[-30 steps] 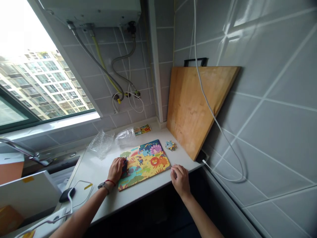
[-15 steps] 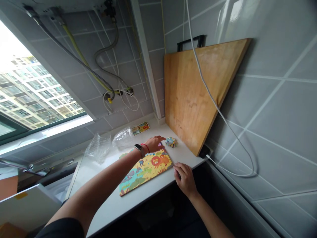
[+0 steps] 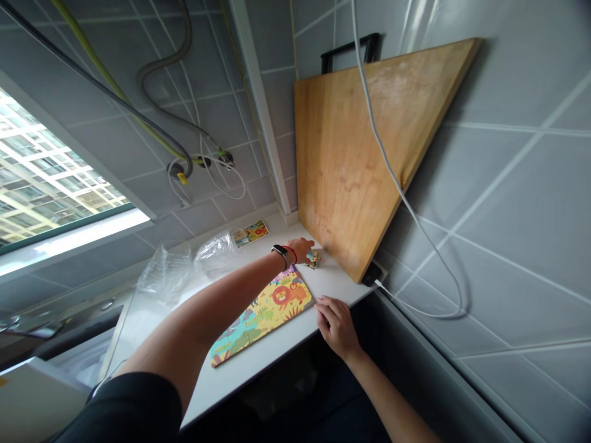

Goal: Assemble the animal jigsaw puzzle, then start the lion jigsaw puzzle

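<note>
A jigsaw puzzle (image 3: 258, 325) with lions and a pond scene lies flat on the white counter, partly hidden by my left forearm. Over the small pile of loose puzzle pieces (image 3: 316, 261) at its far right is my left hand (image 3: 301, 250), fingers apart and reaching down. Some of those pieces are covered by the hand, and nothing shows in its grasp. At the puzzle's near right corner, my right hand (image 3: 338, 327) rests by the counter's edge. Its fingers are loosely bent, thumb apart, with no held thing visible.
A picture card (image 3: 252, 234) lies toward the wall, beside crumpled clear plastic packaging (image 3: 215, 253). A large wooden board (image 3: 355, 166) leans on the tiles, with a white cable (image 3: 383, 151) hanging across it. Hoses (image 3: 124, 104) and a window (image 3: 50, 178) are on the left.
My left hand has moved right, from the puzzle's far edge to over the loose pieces. My right hand stays by the corner. The view has shifted slightly.
</note>
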Demonstrator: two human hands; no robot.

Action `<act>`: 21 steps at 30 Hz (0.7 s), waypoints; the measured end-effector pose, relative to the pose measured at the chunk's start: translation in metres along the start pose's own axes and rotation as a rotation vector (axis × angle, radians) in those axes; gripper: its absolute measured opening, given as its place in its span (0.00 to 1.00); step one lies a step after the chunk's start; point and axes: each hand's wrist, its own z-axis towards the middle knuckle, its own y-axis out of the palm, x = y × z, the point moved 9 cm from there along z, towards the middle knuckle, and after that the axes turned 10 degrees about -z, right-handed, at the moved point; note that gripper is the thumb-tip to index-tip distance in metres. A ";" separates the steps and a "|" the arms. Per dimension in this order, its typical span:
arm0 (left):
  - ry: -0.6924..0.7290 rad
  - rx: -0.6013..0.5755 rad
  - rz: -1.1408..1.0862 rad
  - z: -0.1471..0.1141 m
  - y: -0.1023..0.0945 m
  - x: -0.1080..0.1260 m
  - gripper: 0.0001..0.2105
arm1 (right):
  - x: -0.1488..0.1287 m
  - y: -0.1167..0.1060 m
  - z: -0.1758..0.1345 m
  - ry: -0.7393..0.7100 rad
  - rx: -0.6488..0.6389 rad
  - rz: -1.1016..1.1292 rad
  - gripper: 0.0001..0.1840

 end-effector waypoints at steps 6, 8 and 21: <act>-0.002 0.009 -0.030 -0.005 0.009 -0.003 0.32 | 0.001 0.002 -0.001 -0.003 -0.007 -0.005 0.13; 0.005 0.030 -0.046 -0.006 0.011 -0.004 0.30 | 0.001 0.003 -0.001 0.000 -0.017 -0.010 0.13; 0.180 0.195 -0.232 -0.031 0.000 -0.035 0.29 | 0.002 0.006 -0.004 0.003 -0.011 -0.030 0.13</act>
